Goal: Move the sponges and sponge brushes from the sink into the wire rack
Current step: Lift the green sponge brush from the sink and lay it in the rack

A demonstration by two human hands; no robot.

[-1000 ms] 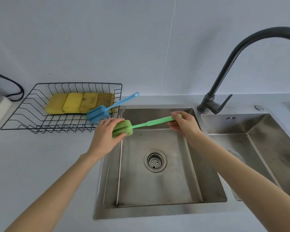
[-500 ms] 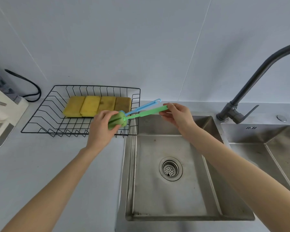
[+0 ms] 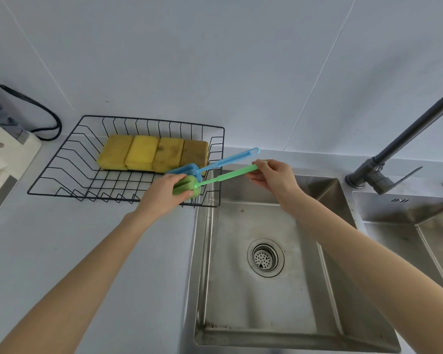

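Both hands hold a green sponge brush (image 3: 223,177) over the right front corner of the black wire rack (image 3: 62,159). My left hand (image 3: 164,192) grips its green sponge head, and my right hand (image 3: 274,177) pinches the end of its handle. A blue sponge brush (image 3: 215,163) lies just behind it, head in the rack, handle sticking out over the rack's right rim. Several yellow sponges (image 3: 141,152) lie side by side at the back of the rack. The steel sink (image 3: 240,290) below my right arm holds nothing.
A dark faucet (image 3: 394,154) rises at the right between this sink and a second basin (image 3: 419,231). A white appliance (image 3: 0,164) with a black cable (image 3: 49,118) stands at the left edge. The grey counter (image 3: 62,251) lies in front of the rack.
Both hands have carried the green sponge brush left and away from the sink to the rack's right front corner, beside the blue brush. The view has shifted left.
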